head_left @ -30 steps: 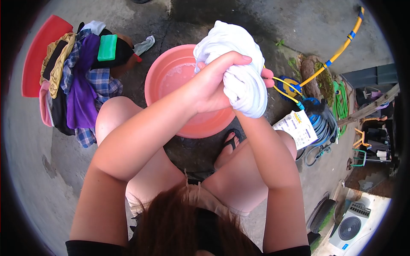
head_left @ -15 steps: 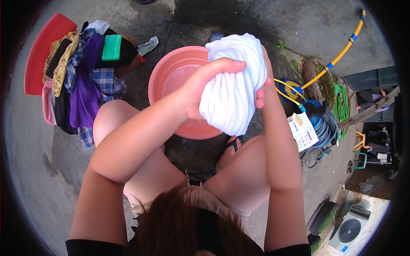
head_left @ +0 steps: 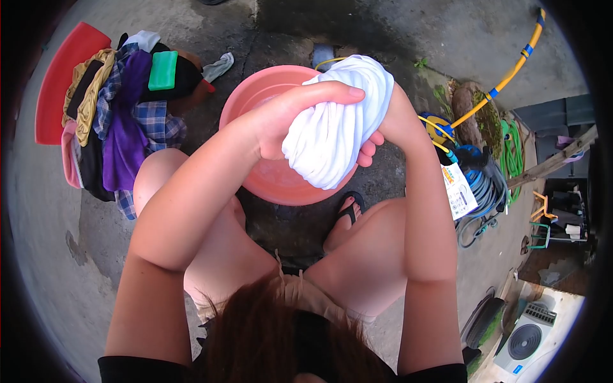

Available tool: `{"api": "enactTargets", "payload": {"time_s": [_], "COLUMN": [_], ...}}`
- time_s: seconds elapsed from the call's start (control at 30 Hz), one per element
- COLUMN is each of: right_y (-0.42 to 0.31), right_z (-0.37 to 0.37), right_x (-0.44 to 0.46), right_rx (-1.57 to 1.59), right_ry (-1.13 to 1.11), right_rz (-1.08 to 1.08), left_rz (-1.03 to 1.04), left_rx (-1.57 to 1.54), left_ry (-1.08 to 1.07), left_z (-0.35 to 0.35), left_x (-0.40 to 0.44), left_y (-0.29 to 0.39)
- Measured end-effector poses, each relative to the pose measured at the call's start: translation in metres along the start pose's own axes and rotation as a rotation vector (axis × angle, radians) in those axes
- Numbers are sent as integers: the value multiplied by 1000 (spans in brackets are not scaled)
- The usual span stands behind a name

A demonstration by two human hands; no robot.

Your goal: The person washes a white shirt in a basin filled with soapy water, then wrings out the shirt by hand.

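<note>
A bunched, twisted white cloth is held up between my two hands, above a pink basin. My left hand grips the cloth from the left, its thumb laid across the top and its other fingers hidden beneath. On the other side, my right hand wraps round the cloth from behind; only some fingertips show at its lower right edge. Behind my left forearm, the basin shows a little whitish water. The garment's kind cannot be made out in its bunched state.
A red tub at the left is heaped with clothes, among them a purple cloth and a plaid garment. A green soap bar lies on the heap. Hoses and a white printed sheet are at the right.
Both hands have shifted slightly left with the white cloth. The cloth is tilted more, and my right hand has turned inward around it.
</note>
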State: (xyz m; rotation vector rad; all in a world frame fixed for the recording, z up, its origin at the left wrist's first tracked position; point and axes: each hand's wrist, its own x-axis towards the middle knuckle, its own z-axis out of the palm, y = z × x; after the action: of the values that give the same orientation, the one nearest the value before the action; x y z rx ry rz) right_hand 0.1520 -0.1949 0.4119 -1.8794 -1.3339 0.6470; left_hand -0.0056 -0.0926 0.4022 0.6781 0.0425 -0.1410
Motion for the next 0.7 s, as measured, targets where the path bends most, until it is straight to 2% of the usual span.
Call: {"api": "enactTargets", "payload": {"time_s": [0.1,0.17,0.27,0.3,0.4,0.5,0.6,0.7], "right_y": [12,11,-3,-7,0,15,19,18], "right_z": [-1,-2,-1,1,6,9,9,9], "right_x": [1,-2,-9,-10,-8,-3,-4,-6], "right_rx": [-41,-57,-129,-162,-171,-56,82,315], "right_ry": [23,-12,-102,-139,-118,-148,-162,-194], "right_rz": [-184,-174,-90,-52,-13,22,35,188], "left_rz": [-50,-44,-87,-281,-350,-133,388,527], "left_rx": [126,302,880,1020,1113,1231,1362,1422], "left_ry": [62,165,140,134,294,421,387,378], "left_z": [-1,-5,-24,-26,-15,-7,-28,-35], "left_x": [-5,-9,-11,-8,-5,-7,1,5], "left_y": [1,-2,1,10,16,9,-12,-16]}}
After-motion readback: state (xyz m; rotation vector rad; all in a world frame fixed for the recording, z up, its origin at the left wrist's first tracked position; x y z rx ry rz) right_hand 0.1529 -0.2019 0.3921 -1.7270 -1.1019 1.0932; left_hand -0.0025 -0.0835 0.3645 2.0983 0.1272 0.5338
